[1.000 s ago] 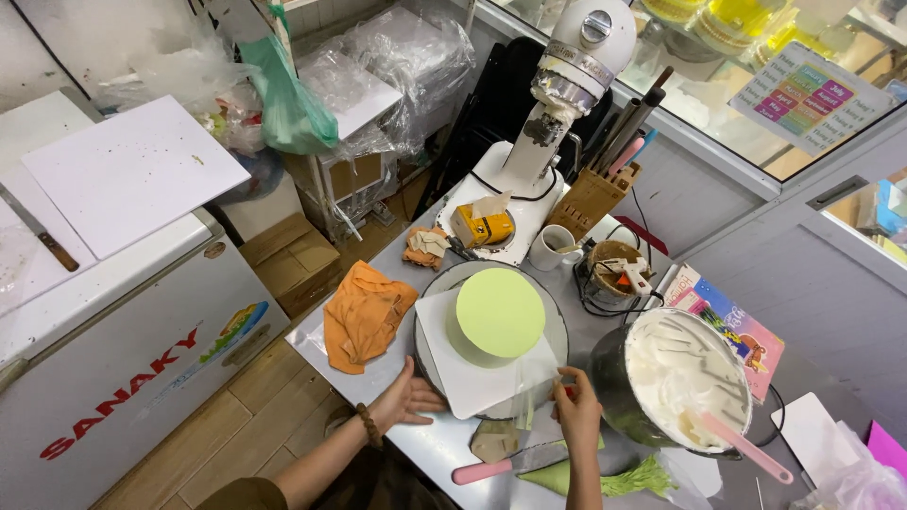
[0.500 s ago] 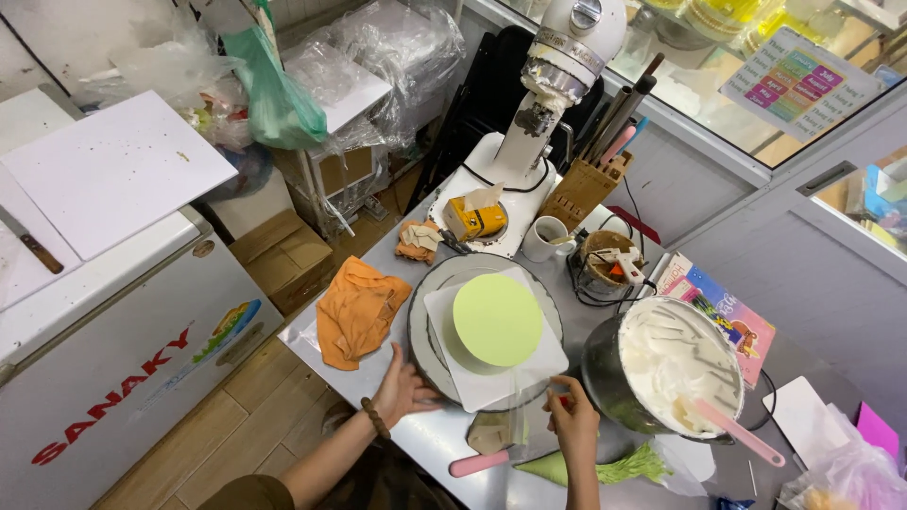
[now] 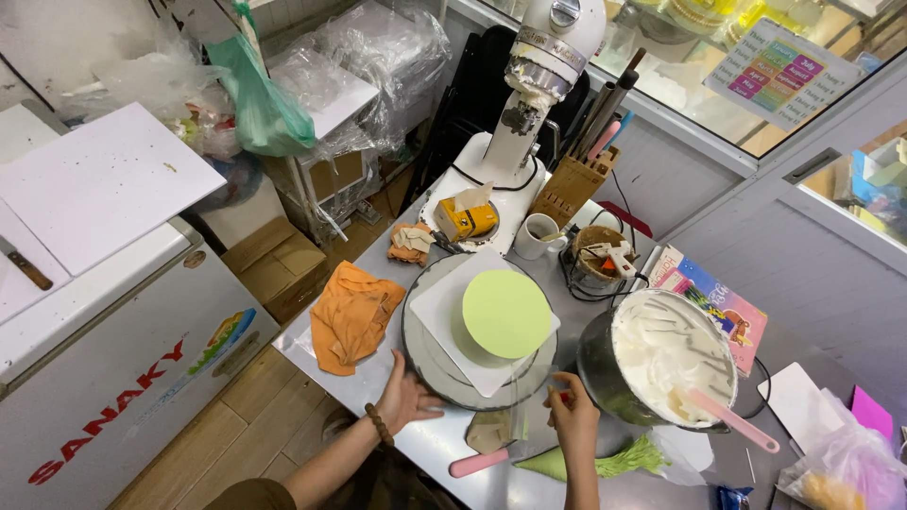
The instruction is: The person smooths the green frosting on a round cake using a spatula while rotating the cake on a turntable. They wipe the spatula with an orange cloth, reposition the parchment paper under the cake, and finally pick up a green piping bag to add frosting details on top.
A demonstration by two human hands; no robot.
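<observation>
The green cake [image 3: 506,314] sits on a white square board [image 3: 444,316] on the round turntable [image 3: 425,364], in the middle of the steel table [image 3: 425,449]; my left hand [image 3: 404,395] lies spread against the turntable's near rim; my right hand [image 3: 573,412] pinches a clear plastic strip [image 3: 529,406] beside it. I judge I am smoothing the cake; next I must turn slowly and hold the strip steady. The cream pot [image 3: 661,354] stands near, on the right.

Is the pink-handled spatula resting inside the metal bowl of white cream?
Yes, the pink-handled spatula leans in the metal bowl, its blade end sunk in the white cream.
</observation>
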